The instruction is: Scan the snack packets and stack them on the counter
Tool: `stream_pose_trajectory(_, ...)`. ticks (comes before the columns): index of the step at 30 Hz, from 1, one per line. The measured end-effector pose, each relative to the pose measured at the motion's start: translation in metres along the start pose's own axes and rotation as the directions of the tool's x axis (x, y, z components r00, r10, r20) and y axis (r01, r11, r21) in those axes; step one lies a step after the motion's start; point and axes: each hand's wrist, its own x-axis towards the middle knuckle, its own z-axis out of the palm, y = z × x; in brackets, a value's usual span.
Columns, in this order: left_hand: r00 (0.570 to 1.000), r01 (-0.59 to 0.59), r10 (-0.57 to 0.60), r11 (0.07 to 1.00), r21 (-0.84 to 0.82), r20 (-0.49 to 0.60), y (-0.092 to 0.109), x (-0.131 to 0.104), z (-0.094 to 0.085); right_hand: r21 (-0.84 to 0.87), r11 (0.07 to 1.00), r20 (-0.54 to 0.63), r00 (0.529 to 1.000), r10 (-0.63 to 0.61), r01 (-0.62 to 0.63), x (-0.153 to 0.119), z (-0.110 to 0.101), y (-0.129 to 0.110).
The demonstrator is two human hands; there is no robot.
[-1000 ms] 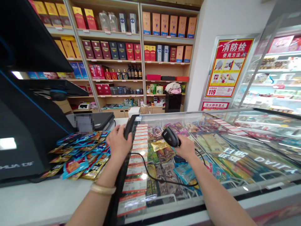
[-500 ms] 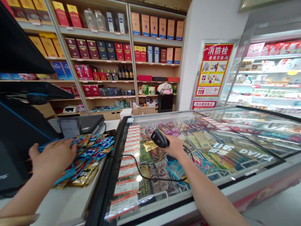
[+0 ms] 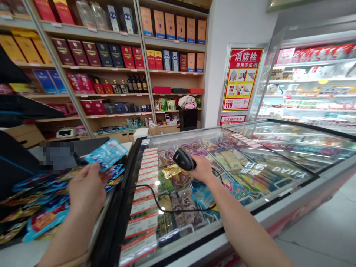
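Note:
A light blue packet is pinched at its lower edge in my left hand, raised above the counter. Many shiny blue, gold and red packets lie heaped on the counter to the left of that hand and beneath it. Over the glass-topped freezer, my right hand is wrapped round the handle of a black handheld scanner, whose head points left. The scanner's black cable loops across the glass. Just below the scanner head is a gold packet.
The freezer fills the middle and right, with packaged goods under its glass. Dark checkout equipment stands at the left. Behind are shelves of boxes and bottles, a red poster and a lit display fridge.
My left hand has moved right from the heap and now lifts a light blue packet. The view has shifted slightly; my right hand still holds the scanner.

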Motion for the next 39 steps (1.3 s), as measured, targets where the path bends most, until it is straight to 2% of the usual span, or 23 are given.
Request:
stream_pose_trajectory(1, 0.99, 0.117, -0.126, 0.987, -0.111, -0.071, -0.005, -0.008, 0.019, 0.007, 1.0, -0.002, 1.0, -0.003, 0.003, 0.0, -0.001, 0.0)
stream_pose_trajectory(3, 0.945, 0.31, -0.327, 0.919, -0.242, -0.03, -0.017, -0.022, 0.051, 0.024, 1.0, -0.003, 1.0, -0.012, 0.012, -0.001, -0.001, 0.0)
stream_pose_trajectory(5, 0.916, 0.398, -0.397, 0.875, -0.277, 0.059, -0.029, -0.034, 0.07, 0.048, 0.999, -0.002, 1.0, -0.024, 0.024, -0.001, -0.002, 0.0)
stream_pose_trajectory(7, 0.918, 0.396, -0.373, 0.883, -0.252, 0.135, -0.042, -0.043, 0.076, 0.081, 0.996, 0.004, 0.999, -0.048, 0.047, -0.002, -0.002, -0.001)
stream_pose_trajectory(10, 0.942, 0.308, -0.274, 0.935, -0.172, 0.195, -0.058, -0.051, 0.073, 0.12, 0.989, 0.019, 0.996, -0.088, 0.085, -0.002, -0.003, -0.005)
stream_pose_trajectory(14, 0.969, 0.136, -0.121, 0.989, -0.055, 0.216, -0.071, -0.053, 0.066, 0.119, 0.988, 0.048, 0.993, -0.108, 0.102, -0.003, -0.004, -0.014)
stream_pose_trajectory(18, 0.966, -0.042, 0.012, 0.993, 0.113, 0.257, -0.078, -0.047, 0.061, 0.106, 0.987, 0.114, 0.985, -0.129, 0.117, -0.003, -0.006, -0.019)
stream_pose_trajectory(21, 0.961, -0.123, 0.066, 0.972, 0.202, 0.268, -0.083, -0.04, 0.058, 0.075, 0.99, 0.148, 0.981, -0.127, 0.117, -0.002, -0.008, -0.018)
stream_pose_trajectory(26, 0.965, -0.156, 0.089, 0.95, 0.269, 0.246, -0.089, -0.031, 0.055, 0.024, 0.991, 0.187, 0.973, -0.137, 0.135, -0.001, -0.008, -0.016)
stream_pose_trajectory(39, 0.97, -0.164, 0.101, 0.944, 0.286, 0.22, -0.083, -0.032, 0.057, -0.03, 0.988, 0.241, 0.96, -0.139, 0.15, 0.0, -0.006, -0.019)
